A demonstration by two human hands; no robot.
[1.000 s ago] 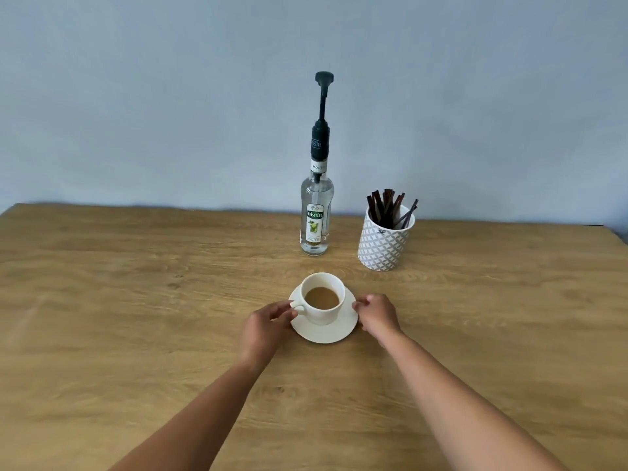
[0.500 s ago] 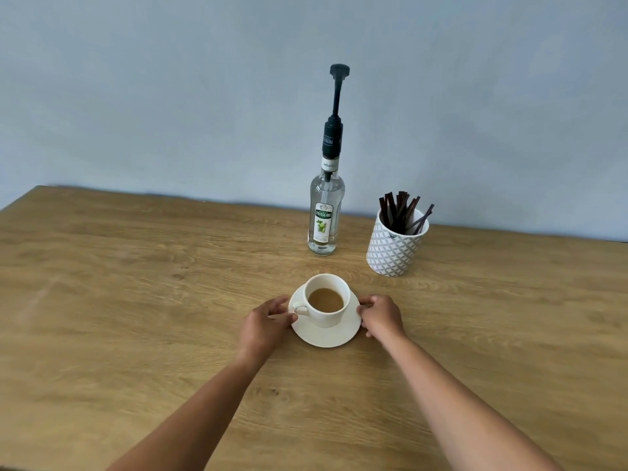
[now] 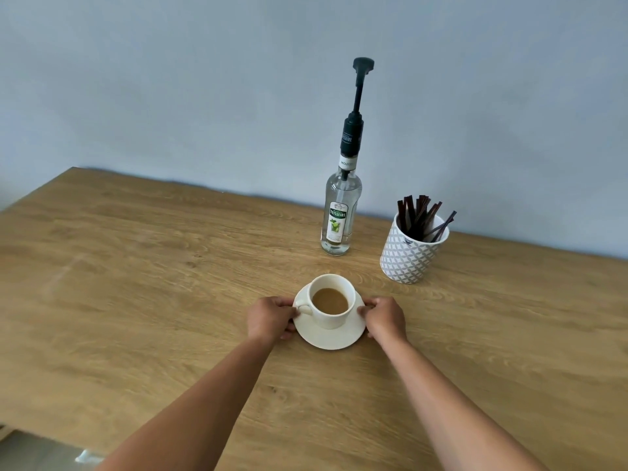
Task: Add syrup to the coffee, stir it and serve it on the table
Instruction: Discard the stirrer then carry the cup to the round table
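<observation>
Your left hand (image 3: 270, 319) and right hand (image 3: 385, 317) pinch the saucer (image 3: 331, 336) rim; coffee cup (image 3: 331, 302) positioned, syrup bottle (image 3: 339, 212) pump next.

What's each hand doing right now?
Left hand: closed on the saucer rim.
Right hand: closed on the saucer's opposite rim.

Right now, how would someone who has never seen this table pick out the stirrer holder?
Start at the wooden table's far edge by the wall, where the tall syrup bottle stands. Just right of it sits the holder: a squat white cup with a grey lattice pattern, the only container with dark stirrers poking out.
</observation>
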